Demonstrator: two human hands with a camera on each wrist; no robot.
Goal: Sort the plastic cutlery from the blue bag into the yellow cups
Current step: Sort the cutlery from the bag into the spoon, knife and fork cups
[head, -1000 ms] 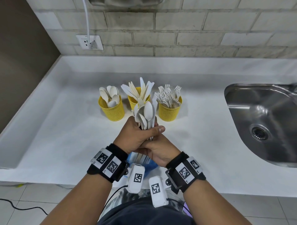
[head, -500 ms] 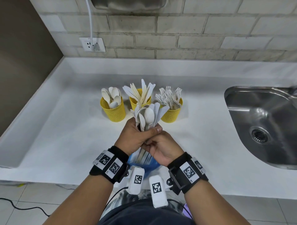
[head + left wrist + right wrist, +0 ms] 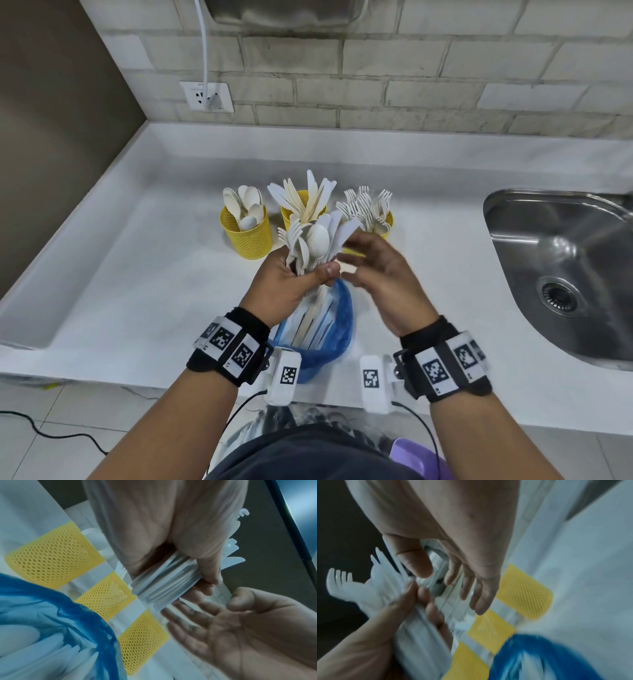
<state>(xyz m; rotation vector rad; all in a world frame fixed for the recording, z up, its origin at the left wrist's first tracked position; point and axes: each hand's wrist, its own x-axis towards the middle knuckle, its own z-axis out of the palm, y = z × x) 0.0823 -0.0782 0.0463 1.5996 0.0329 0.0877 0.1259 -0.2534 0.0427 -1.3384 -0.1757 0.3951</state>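
The left hand [image 3: 291, 281] is wrapped in a fist around a mixed bundle of white plastic cutlery [image 3: 317, 240], with spoon bowls, fork tines and knife blades fanning up out of the grip. The right hand [image 3: 380, 274] hovers just beside the bundle with its fingers loosely spread and its palm facing the cutlery, holding nothing. It is blurred in the head view.

Directly below the hands, a crumpled blue bag [image 3: 337, 329] sits on the counter near its front edge, and more white cutlery handles stand inside it.

Behind the hands, three yellow mesh cups stand in a row. The left cup [image 3: 248, 236] holds spoons, the middle cup [image 3: 301, 205] holds knives, and the right cup [image 3: 385, 222] holds forks.

Both wrists wear black bands [image 3: 229, 349] carrying square black-and-white coded markers. No readable words appear on them.

The surface is a white countertop [image 3: 137, 267] with a raised back edge. A stainless steel sink [image 3: 561, 267] with a round drain is set into it at the right. The wall behind is pale brick-shaped tile, with a white wall socket [image 3: 206, 97] and a white cable running up from it. A brown wall stands at the left. Grey floor tiles and a black cable show below the counter.
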